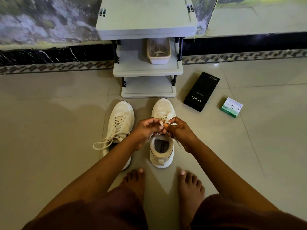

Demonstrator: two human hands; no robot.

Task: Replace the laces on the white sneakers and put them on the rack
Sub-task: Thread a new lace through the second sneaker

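Observation:
Two white sneakers stand on the tiled floor in front of a grey shoe rack (147,70). The left sneaker (121,120) is laced, its loose lace ends (103,144) trailing to the left. Over the tongue of the right sneaker (162,146), my left hand (146,131) and my right hand (177,130) meet, both pinching the white lace (163,122) of that shoe. A lace end hangs down past my right wrist.
A beige basket (158,51) with tangled laces sits on the rack's middle shelf. A black phone box (201,92) and a small green-white box (231,107) lie on the floor to the right. My bare feet (166,185) rest just behind the sneakers.

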